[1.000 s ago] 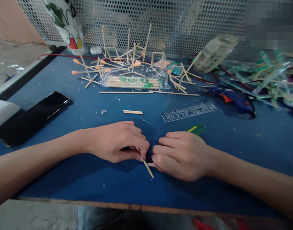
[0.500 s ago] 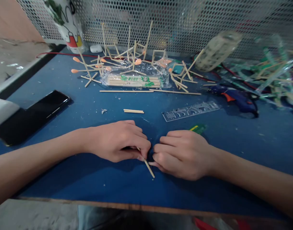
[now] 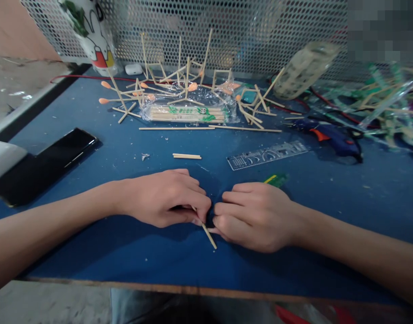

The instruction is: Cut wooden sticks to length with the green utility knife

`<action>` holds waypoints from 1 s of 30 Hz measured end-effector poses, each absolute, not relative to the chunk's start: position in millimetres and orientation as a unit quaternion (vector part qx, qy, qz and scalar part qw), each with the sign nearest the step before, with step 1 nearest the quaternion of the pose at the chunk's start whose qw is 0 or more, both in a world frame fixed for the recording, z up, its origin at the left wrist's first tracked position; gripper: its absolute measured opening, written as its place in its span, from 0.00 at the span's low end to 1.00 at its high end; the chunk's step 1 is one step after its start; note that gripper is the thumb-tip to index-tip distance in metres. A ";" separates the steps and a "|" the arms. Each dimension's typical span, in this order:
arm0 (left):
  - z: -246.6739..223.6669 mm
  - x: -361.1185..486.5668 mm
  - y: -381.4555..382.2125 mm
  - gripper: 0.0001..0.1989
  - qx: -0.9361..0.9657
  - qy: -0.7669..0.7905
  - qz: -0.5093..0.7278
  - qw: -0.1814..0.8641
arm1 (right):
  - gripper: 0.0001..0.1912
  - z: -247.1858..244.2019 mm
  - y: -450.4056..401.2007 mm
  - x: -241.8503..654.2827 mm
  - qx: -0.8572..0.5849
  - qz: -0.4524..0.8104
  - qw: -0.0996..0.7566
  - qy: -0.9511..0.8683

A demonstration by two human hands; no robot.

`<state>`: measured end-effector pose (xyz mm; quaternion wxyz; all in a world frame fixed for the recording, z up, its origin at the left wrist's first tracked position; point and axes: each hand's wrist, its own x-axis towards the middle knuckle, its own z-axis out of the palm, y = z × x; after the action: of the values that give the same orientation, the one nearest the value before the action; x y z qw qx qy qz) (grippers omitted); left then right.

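My left hand point(image 3: 172, 198) is closed, with thumb and index finger pinching a thin wooden stick point(image 3: 210, 237). The stick's lower end slants out toward the table's front edge; its upper part is hidden under the fingers. Close beside it, my right hand point(image 3: 255, 218) is curled into a fist, and one fingertip reaches the stick. Behind the right knuckles a green and yellow object point(image 3: 277, 180) sticks out. Whether the right hand grips this object I cannot tell, since the palm is hidden. Two short sticks point(image 3: 187, 156) lie just beyond the left hand.
Farther back lie long sticks point(image 3: 175, 128), a wrapped stick bundle point(image 3: 189, 114) and glued stick frames point(image 3: 125, 105). A clear ruler point(image 3: 267, 155) and blue glue gun point(image 3: 334, 137) are right; a black phone point(image 3: 47, 166) is left. A perforated metal panel point(image 3: 253, 36) stands behind.
The view has shifted slightly. Both hands keep nearly the same pose, and the right fingertip is now a little closer to the stick.
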<state>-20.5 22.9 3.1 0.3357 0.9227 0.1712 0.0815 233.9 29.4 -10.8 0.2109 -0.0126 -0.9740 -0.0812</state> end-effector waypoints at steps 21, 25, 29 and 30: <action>0.9 -20.5 24.5 0.07 0.925 0.160 0.087 0.333 | 0.15 -10.3 30.0 234.2 -0.008 -0.079 0.198 -0.977; 0.9 -20.6 24.5 0.06 0.923 0.161 0.088 0.338 | 0.15 -11.1 31.6 234.0 -0.009 -0.076 0.204 -0.976; 1.3 -20.2 24.2 0.05 0.924 0.160 0.092 0.336 | 0.15 -11.4 32.0 234.1 -0.010 -0.077 0.209 -0.975; 1.4 -20.0 24.2 0.05 0.924 0.160 0.094 0.335 | 0.15 -11.3 31.9 234.0 -0.010 -0.078 0.208 -0.975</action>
<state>-20.0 24.2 1.4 0.3353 0.9236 0.1601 0.0941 234.0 31.9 -11.3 0.2080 -0.0101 -0.9749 -0.0783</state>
